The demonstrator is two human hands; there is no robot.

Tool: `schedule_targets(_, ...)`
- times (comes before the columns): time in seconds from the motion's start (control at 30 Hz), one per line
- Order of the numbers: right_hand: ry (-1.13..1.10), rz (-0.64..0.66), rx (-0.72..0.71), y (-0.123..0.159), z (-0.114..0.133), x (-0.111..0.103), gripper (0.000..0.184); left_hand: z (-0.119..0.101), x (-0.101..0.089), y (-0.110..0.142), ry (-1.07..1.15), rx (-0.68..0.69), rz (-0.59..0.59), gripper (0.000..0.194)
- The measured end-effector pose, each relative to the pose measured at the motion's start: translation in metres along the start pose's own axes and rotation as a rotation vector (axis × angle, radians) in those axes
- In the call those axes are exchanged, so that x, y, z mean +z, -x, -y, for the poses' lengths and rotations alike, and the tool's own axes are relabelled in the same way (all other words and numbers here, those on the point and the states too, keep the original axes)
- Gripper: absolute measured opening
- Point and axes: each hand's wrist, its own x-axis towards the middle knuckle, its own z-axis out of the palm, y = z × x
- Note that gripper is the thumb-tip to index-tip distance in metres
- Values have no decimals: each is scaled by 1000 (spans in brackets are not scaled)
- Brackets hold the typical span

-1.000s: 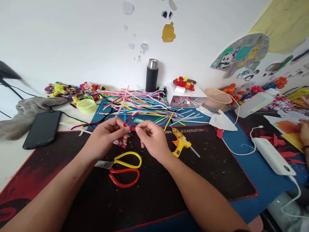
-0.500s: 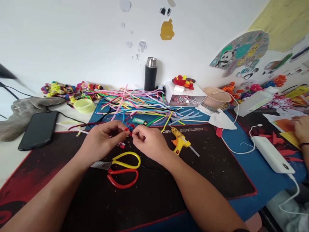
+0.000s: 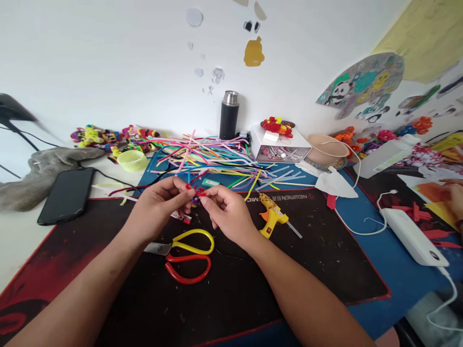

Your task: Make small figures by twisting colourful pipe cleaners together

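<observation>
Between my two hands is a small red piece of pipe cleaner (image 3: 197, 191), bent into curls, with a bit of blue and purple fuzz below it. My left hand (image 3: 162, 202) pinches its left side between thumb and forefinger. On the other side my right hand (image 3: 227, 209) pinches the right end with thumb and forefinger. Fingers partly cover the piece, so its full shape is hidden. Scissors (image 3: 193, 281) with one yellow and one red handle lie below my hands on the black mat (image 3: 231, 308). A yellow glue gun (image 3: 272, 217) lies right of my right hand.
Loose pipe cleaners (image 3: 210, 156) spread behind my hands. A black thermos (image 3: 229, 115) and a white box (image 3: 280, 147) stand by the wall. At left lies a phone (image 3: 67, 195); at right, a white power bank (image 3: 414, 236) with a cable. Another person's hand (image 3: 454, 193) is at far right.
The view has shifted slightly, so everything sits a little further right and lower. My right hand has turned, its thumb now showing, and more of the red piece shows between my fingers.
</observation>
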Motion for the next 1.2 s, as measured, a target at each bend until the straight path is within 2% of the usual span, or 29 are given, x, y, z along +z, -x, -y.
schedule_targets(0.43, -145, -64, 23, 0, 6, 0, 25, 8, -2, -1, 18, -22, 63, 32)
schedule_targets(0.7, -15, -90, -31, 2, 13, -1, 17, 7, 2, -2, 8, -43, 71, 36)
schedule_targets(0.8, 105, -91, -76, 2, 13, -4, 14, 9, 0, -4, 37, -64, 68, 35)
schedule_targets(0.9, 269, -42, -114, 1, 13, -7, 10, 9, -4, -4, -3, -57, 76, 33)
schedule_targets(1.0, 364, 27, -126, 0, 11, -9, 10, 5, -5, -3, -133, -17, 85, 33)
schedule_targets(1.1, 350, 19, -112, -1, 9, -9, 9, 1, -5, -2, -199, 13, 74, 36)
schedule_targets(1.2, 273, -16, -82, -1, 6, -7, 9, 1, -5, -2, -160, 8, 62, 37)
